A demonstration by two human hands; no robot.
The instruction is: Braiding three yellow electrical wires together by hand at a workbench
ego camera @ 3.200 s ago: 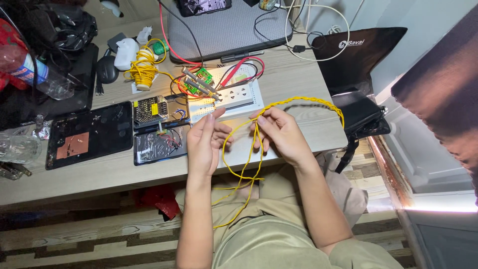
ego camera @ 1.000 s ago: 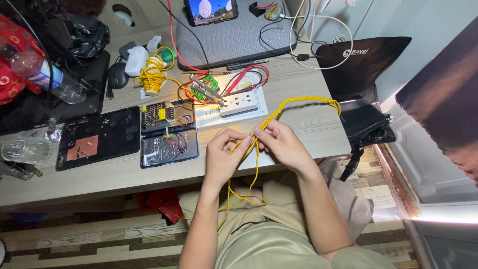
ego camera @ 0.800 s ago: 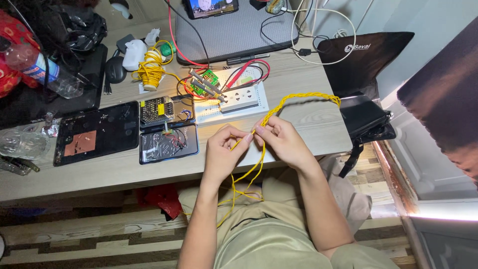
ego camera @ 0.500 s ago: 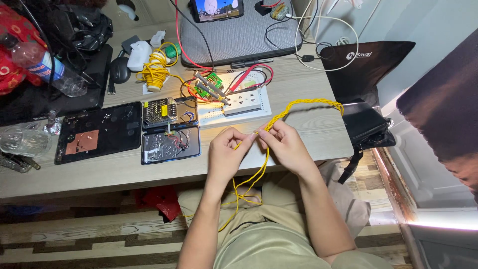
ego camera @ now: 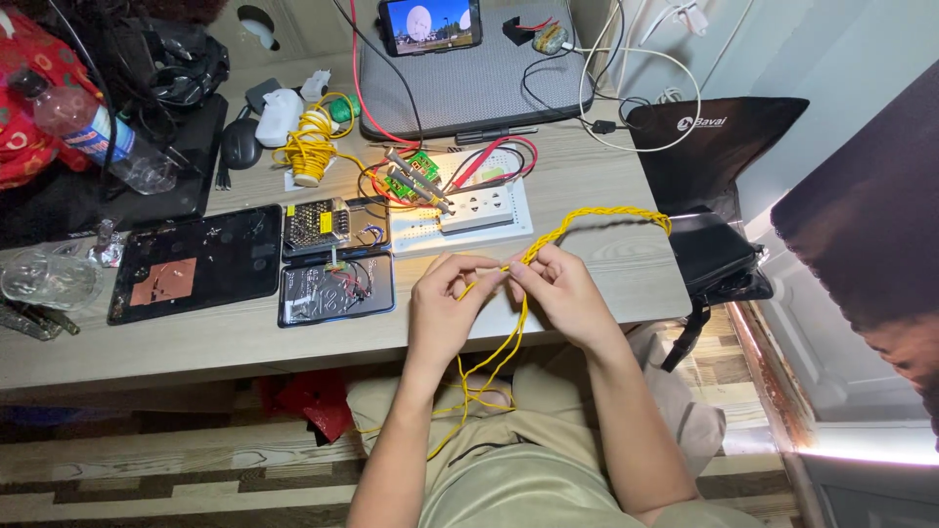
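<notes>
Loose yellow wire (ego camera: 486, 364) hangs down over the lap at 6 o'clock. Just above, at the worktop (ego camera: 245, 332) edge, the left hand (ego camera: 445, 311) and right hand (ego camera: 559, 293) sit close together, fingertips pinched on the wire where the strands meet. Its twisted stretch (ego camera: 597, 215) arcs toward 2 o'clock. Twisting looks midway; the next turn needs steady tension.
</notes>
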